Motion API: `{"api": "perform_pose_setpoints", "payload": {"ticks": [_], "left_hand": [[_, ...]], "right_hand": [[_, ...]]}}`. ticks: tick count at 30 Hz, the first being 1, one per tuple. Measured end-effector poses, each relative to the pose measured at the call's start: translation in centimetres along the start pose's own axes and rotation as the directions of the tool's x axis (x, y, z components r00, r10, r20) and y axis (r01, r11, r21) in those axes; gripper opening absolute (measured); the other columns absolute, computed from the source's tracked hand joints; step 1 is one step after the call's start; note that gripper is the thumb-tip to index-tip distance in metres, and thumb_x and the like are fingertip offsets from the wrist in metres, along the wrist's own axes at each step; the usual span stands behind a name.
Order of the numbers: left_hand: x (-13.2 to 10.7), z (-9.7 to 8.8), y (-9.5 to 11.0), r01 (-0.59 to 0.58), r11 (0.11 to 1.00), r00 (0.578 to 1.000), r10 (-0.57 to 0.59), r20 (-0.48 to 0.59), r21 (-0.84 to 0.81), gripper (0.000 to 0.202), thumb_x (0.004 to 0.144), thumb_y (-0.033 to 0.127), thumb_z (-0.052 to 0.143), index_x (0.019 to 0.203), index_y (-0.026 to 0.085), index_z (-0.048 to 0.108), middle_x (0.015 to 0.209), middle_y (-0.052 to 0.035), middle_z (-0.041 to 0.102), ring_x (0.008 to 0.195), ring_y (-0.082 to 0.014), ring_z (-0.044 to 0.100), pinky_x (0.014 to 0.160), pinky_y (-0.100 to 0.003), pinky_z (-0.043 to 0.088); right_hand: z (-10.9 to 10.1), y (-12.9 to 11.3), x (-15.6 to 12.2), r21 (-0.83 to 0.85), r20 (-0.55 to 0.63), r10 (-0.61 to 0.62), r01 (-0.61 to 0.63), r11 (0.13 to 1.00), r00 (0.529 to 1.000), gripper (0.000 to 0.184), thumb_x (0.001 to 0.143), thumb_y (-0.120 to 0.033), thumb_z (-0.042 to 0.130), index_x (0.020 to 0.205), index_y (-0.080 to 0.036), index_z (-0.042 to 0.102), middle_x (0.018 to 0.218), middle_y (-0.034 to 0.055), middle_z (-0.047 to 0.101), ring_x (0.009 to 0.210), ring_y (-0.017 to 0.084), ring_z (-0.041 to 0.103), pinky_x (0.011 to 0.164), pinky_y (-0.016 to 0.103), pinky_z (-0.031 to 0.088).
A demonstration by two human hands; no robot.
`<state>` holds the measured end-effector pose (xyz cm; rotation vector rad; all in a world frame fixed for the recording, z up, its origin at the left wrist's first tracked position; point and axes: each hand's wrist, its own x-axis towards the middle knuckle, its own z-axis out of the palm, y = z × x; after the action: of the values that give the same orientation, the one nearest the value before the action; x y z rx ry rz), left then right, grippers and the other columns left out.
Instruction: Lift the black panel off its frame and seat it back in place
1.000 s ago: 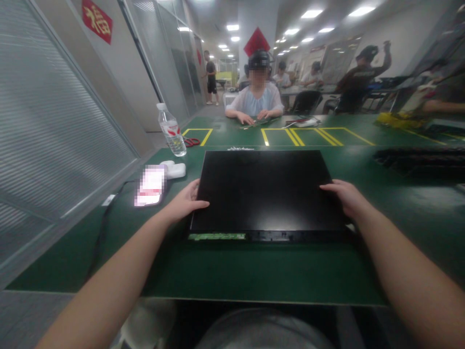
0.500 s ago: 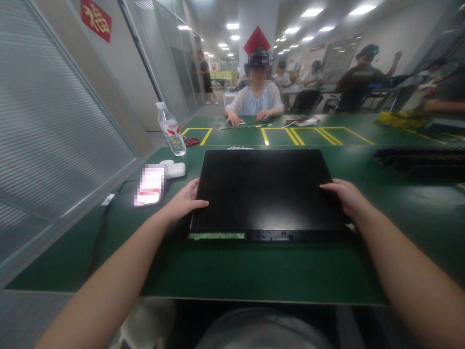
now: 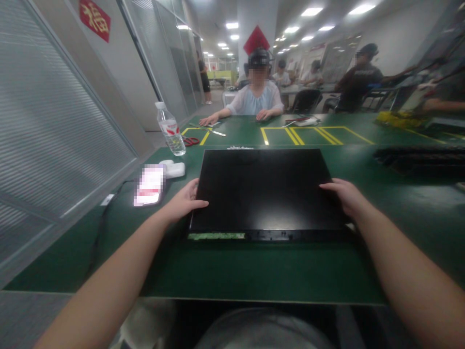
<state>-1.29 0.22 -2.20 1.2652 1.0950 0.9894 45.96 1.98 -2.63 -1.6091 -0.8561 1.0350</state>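
A large flat black panel lies on the green table in front of me, with a strip of green circuit board showing along its near edge. My left hand grips its left edge, thumb on top and fingers round the side. My right hand holds the right edge the same way, its fingers curled over the rim.
A phone and a white case lie left of the panel, a water bottle and red scissors behind them. A dark keyboard-like object sits at the right. A person works at the far table.
My hands and the panel have stayed where they were. The person at the far table has stretched one arm out to the left.
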Motion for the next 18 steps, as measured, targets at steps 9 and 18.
{"api": "perform_pose_setpoints", "payload": {"ticks": [9,18], "left_hand": [[0.06,-0.05,-0.13,-0.002,1.0,1.0,0.002,-0.006,-0.008,0.091,0.062,0.012,0.096,0.144,0.022,0.057,0.14,-0.0141,0.078,0.139,-0.0404,0.069,0.118,-0.054,0.056],[-0.01,-0.01,-0.03,0.002,1.0,1.0,-0.002,0.0,-0.002,0.092,0.063,0.012,0.096,0.146,0.022,0.058,0.142,-0.015,0.077,0.141,-0.0419,0.067,0.119,-0.055,0.055]], "right_hand": [[0.01,-0.14,-0.06,0.0,0.016,0.001,-0.001,1.0,1.0,0.019,0.069,-0.014,0.081,0.082,-0.027,0.074,0.074,0.0052,0.077,0.073,0.027,0.075,0.064,0.037,0.062],[0.24,-0.53,-0.68,0.025,0.004,0.039,-0.039,0.999,0.999,0.017,0.07,-0.012,0.079,0.079,-0.027,0.076,0.077,0.0056,0.079,0.071,0.026,0.074,0.061,0.036,0.062]]}}
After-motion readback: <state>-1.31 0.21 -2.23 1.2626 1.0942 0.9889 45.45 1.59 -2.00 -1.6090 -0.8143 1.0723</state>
